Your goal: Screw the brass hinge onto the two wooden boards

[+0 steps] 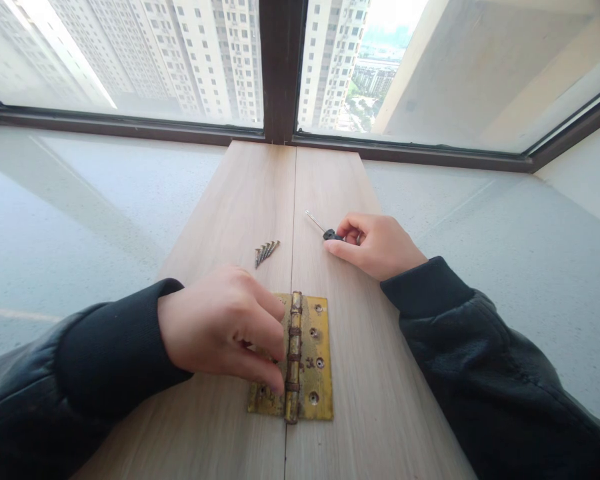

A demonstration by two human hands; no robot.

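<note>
A worn brass-coloured butt hinge (320, 347) lies unfolded on the wooden boards, its knuckle roughly along the seam between them. My left hand (230, 327) is over its left leaf and hides much of it. The left fingers are bent, with the thumb apart from them; whether the tips touch the hinge I cannot tell. Farther off to the right, my right hand (380, 243) is closed round the dark handle of a small screwdriver (333, 235), its thin shaft pointing up and left. Several screws (267, 252) lie in a row on the left board, beyond the hinge.
Two light wooden boards (250, 180) lie side by side, their far ends at the window frame (281, 73). A pale speckled sill (80, 200) extends on both sides. Tall buildings show through the glass.
</note>
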